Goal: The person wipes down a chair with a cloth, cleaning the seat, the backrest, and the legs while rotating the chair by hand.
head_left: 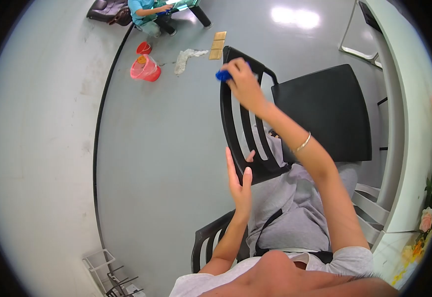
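Grey floor (161, 148) spreads across most of the view, meeting a pale wall (37, 123) on the left along a black strip. Down the right side runs a white tabletop (404, 148), with flowers (426, 220) at its far edge. Centre right stands a black chair (325, 116), its slotted back toward the wall and its seat toward the white tabletop. Just behind the person's left arm, a second chair (201, 235), also black, is partly hidden. At the top, well apart, a co-worker (145, 12) in a blue top sits low beside a glass table, one hand on its surface. Near that person are a pink bucket (149, 72) with something orange at its rim and, just beyond it, a smaller red bucket (144, 48). To their right, a crumpled white heap (184, 60) lies on the floor, just beside a row of three gold panels (217, 46). The right hand (245, 85) is at the far end of the chair's back, its grip closed on a blue wad (223, 75), too blurred to tell whether cloth or sponge. The left hand (240, 183) touches the near end of the same back, its grip wide, fingers straight, one fingertip showing at a slot. Smallest is a thin bracelet (303, 142) on the right forearm.
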Tool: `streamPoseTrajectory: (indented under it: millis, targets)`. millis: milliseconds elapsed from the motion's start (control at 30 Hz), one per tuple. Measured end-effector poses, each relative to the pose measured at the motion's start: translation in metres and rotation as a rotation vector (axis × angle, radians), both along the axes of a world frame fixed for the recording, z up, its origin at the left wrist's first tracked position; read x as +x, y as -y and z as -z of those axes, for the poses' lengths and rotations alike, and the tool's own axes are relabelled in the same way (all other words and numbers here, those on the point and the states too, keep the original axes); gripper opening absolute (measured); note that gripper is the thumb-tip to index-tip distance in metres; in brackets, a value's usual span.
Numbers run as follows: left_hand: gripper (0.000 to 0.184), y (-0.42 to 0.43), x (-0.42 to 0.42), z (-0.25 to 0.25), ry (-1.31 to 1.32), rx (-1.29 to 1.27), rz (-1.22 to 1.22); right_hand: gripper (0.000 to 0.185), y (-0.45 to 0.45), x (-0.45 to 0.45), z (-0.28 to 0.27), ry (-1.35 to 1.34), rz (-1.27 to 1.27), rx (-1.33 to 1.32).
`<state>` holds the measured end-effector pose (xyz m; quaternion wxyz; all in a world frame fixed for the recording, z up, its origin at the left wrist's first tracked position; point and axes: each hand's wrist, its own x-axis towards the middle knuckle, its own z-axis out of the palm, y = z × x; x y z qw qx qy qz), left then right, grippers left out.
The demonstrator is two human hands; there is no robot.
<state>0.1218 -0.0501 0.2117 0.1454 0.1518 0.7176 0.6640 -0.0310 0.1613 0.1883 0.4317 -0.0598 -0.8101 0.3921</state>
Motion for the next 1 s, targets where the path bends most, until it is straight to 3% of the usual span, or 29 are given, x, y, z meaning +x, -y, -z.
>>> streamPoseTrajectory:
  millis: [100,300,500,600,833,1000]
  targets:
    - [0.073,-0.002,0.000,0.001,0.042,0.092,-0.009,0.034,-0.031,-0.018,-0.009,-0.017,0.063,0.116]
    - [0.073,0.000,0.000,0.004,0.085,0.085,-0.020,0.036,-0.018,0.003,-0.001,0.000,-0.057,0.072]
    - [0.072,0.002,-0.003,0.006,0.086,0.123,-0.058,0.035,0.051,0.100,-0.002,0.166,-0.538,-0.110]
    - [0.075,0.005,-0.003,0.013,0.061,0.101,-0.060,0.035,0.065,0.134,-0.010,0.214,-0.559,-0.159]
    - [0.082,-0.003,-0.002,0.010,0.093,0.138,-0.015,0.037,0.051,0.119,-0.022,0.270,-0.443,-0.047]
    - [0.084,-0.008,0.001,0.006,0.070,0.124,-0.005,0.033,0.001,0.042,-0.015,0.182,-0.163,0.215]
